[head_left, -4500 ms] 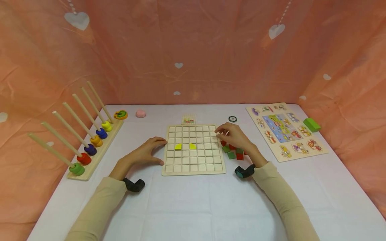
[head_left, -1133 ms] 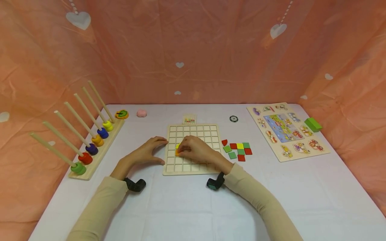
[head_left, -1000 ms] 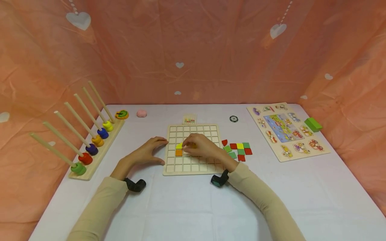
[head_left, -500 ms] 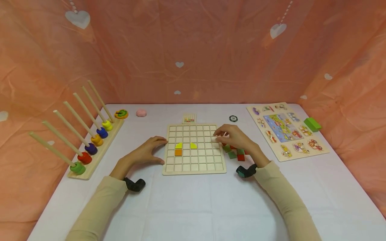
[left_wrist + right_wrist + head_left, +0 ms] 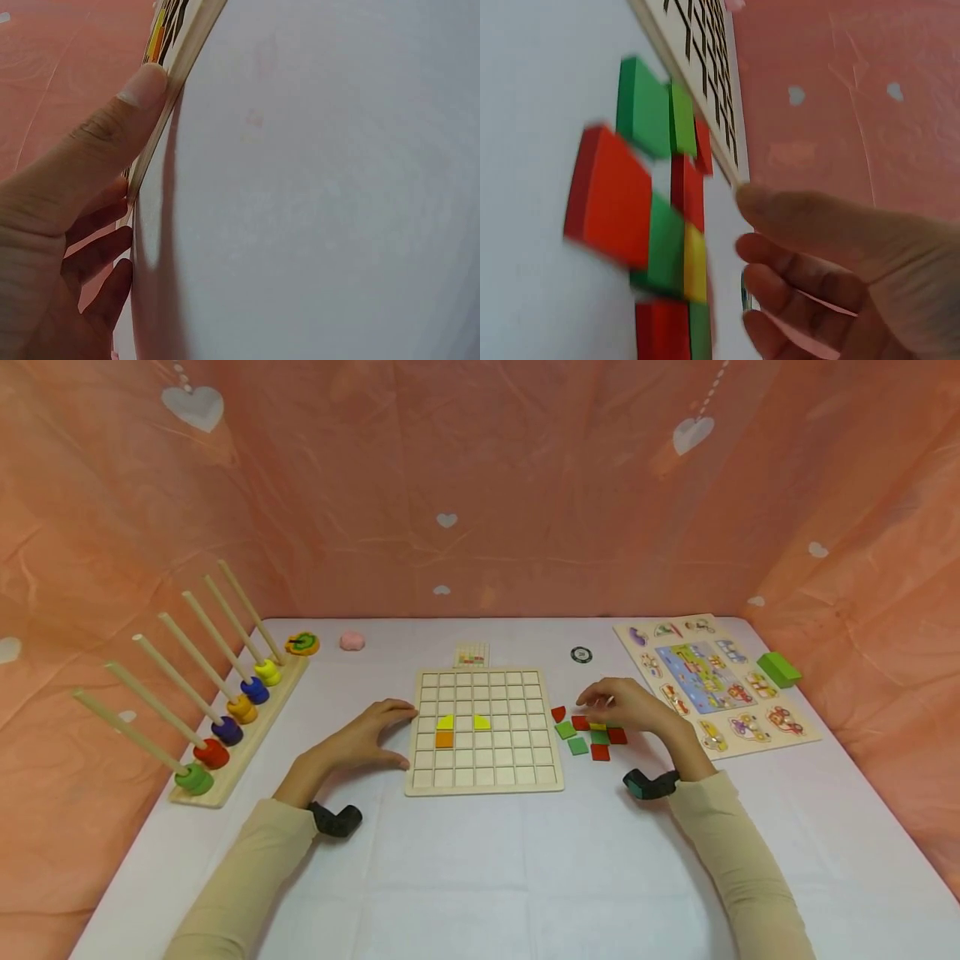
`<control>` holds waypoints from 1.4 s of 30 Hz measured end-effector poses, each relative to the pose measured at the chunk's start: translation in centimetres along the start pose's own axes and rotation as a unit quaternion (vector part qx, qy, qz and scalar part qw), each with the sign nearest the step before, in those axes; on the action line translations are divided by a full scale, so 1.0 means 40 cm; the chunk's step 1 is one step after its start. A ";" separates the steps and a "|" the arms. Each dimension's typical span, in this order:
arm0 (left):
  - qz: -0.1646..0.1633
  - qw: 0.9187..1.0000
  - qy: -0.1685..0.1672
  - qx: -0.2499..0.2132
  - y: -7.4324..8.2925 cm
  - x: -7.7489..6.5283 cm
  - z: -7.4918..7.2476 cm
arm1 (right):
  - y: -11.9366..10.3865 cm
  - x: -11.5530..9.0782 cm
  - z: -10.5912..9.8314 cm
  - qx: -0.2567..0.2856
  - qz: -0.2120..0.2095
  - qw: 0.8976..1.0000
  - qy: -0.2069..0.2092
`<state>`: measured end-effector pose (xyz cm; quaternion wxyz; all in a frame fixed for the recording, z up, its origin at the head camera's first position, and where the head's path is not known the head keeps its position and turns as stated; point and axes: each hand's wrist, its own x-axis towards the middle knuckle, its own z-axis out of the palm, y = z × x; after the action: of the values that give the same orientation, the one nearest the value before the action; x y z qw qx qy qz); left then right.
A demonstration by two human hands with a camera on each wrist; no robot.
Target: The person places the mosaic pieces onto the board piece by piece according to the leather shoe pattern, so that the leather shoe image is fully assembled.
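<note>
A wooden grid board (image 5: 502,760) lies mid-table, seen whole in the head view. In its cells are two yellow round-cornered tiles (image 5: 482,723) and an orange square tile (image 5: 444,739) below the left one. My left hand (image 5: 367,735) rests at the board's left edge, thumb and fingers spread, fingertips against the side. My right hand (image 5: 622,702) hovers over loose tiles right of the board, fingers loosely bent with nothing between them. Under it, red tiles (image 5: 611,199), green tiles (image 5: 646,105) and a yellow tile (image 5: 695,262) show in the right wrist view.
A small pattern card (image 5: 472,655) lies behind the board, with a round chip (image 5: 581,655) farther right. On the left stands a peg rack (image 5: 247,731) with coloured rings. At right are a picture puzzle (image 5: 701,681) and a green block (image 5: 778,669). A pink lump (image 5: 352,641) sits at the back.
Since the oldest frame, my right hand has set the orange tile on the board, then swung right over the loose tiles. My left hand has stayed at the board's edge.
</note>
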<state>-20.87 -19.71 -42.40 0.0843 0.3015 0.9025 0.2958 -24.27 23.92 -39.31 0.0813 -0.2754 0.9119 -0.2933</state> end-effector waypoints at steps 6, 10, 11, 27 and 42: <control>-0.001 1.000 -0.001 0.002 -0.001 0.001 0.000 | 0.025 -0.022 -0.007 0.006 0.045 0.998 -0.043; 0.001 1.000 0.001 0.002 -0.002 0.001 0.000 | 0.035 -0.025 -0.006 0.008 0.046 0.998 -0.042; 0.002 1.000 0.001 0.001 -0.002 0.000 0.000 | 0.037 -0.025 -0.005 0.009 0.044 0.998 -0.041; -0.003 1.000 0.002 -0.003 -0.004 -0.001 0.001 | 0.034 0.008 0.001 0.019 0.023 1.000 -0.007; -0.010 1.000 -0.003 -0.002 0.001 -0.002 0.001 | -0.121 0.135 0.138 0.126 -0.026 0.992 0.008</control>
<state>-20.77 -19.71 -42.40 0.0909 0.2932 0.9047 0.2956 -24.86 14.98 -40.93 0.0999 -0.2845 0.8609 -0.4099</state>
